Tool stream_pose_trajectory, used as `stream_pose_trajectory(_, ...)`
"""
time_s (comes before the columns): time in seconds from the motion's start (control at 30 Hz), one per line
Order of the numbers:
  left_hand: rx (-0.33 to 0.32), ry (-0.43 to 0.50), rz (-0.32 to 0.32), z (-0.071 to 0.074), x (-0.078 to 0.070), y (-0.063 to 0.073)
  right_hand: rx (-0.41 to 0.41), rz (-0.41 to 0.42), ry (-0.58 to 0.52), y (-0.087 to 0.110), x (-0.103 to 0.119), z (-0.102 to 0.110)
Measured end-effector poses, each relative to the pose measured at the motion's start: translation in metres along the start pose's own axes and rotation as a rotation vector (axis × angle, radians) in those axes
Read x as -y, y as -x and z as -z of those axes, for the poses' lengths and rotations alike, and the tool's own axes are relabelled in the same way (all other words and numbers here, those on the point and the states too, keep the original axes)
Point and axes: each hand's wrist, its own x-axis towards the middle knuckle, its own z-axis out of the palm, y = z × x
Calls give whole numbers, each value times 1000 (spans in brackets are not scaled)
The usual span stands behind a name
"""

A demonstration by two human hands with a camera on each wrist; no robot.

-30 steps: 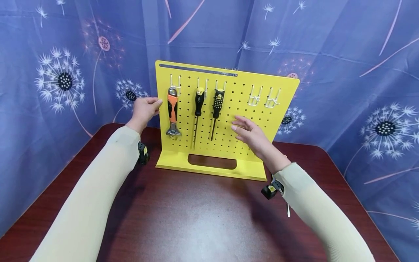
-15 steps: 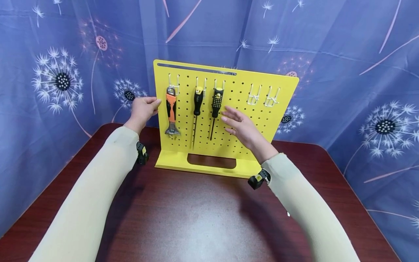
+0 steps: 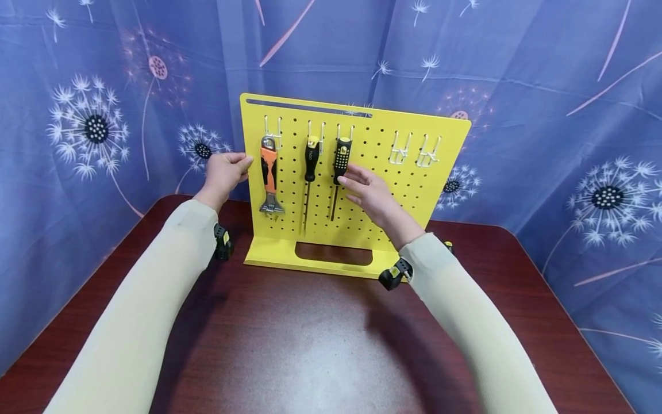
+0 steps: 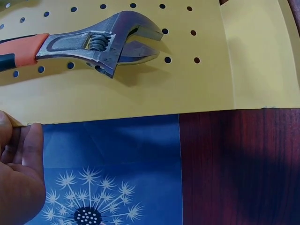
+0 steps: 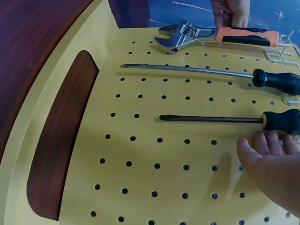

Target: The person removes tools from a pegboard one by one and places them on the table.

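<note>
At the board's left edge, my left hand (image 3: 222, 177) pinches the yellow pegboard (image 3: 289, 230) between thumb and fingers. An adjustable wrench (image 3: 269, 172) with an orange and black handle hangs just right of that hand. Two black and yellow screwdrivers hang further along, a left screwdriver (image 3: 311, 160) and a right screwdriver (image 3: 342, 158) with a dotted grip. My right hand (image 3: 374, 196) is beside the right screwdriver's handle. In the right wrist view its loosely bent fingers (image 5: 261, 143) lie just below that handle; whether they touch it I cannot tell.
Two bare white hooks (image 3: 400, 149) are on the board's right part. A dark red-brown table (image 3: 310, 333) lies under the board, and a blue dandelion-print curtain (image 3: 538, 103) hangs behind. A small black and yellow item (image 3: 449, 246) shows past the right sleeve.
My right hand has moved left across the board, up to the right screwdriver's handle. The left hand stays on the board's edge, and the tools hang as before.
</note>
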Motion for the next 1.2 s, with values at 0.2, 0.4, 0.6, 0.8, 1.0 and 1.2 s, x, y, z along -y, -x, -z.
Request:
stream_pose_trajectory(0.2, -1, -2, 8, 1, 1, -2, -66, 0, -12, -8, 2, -11)
stream_pose_trajectory(0.4, 7, -3, 14, 1, 2, -4, -186, 7, -72, -13, -1, -20)
stream_pose_trajectory(0.6, 0, -8, 19, -1, 2, -4, -206, -4, -78, -14, -3, -21)
stream_pose_trajectory(0.8, 2, -9, 19, -1, 2, -3, -199, 8, -84, -12, -4, -21)
stream_pose_trajectory(1.0, -2, -8, 16, -2, 1, -1, -185, 39, -92, -8, -3, -22)
stream_pose_trajectory(1.2, -6, -4, 4, 0, 2, -3, -170, 62, -89, -2, -2, -23)
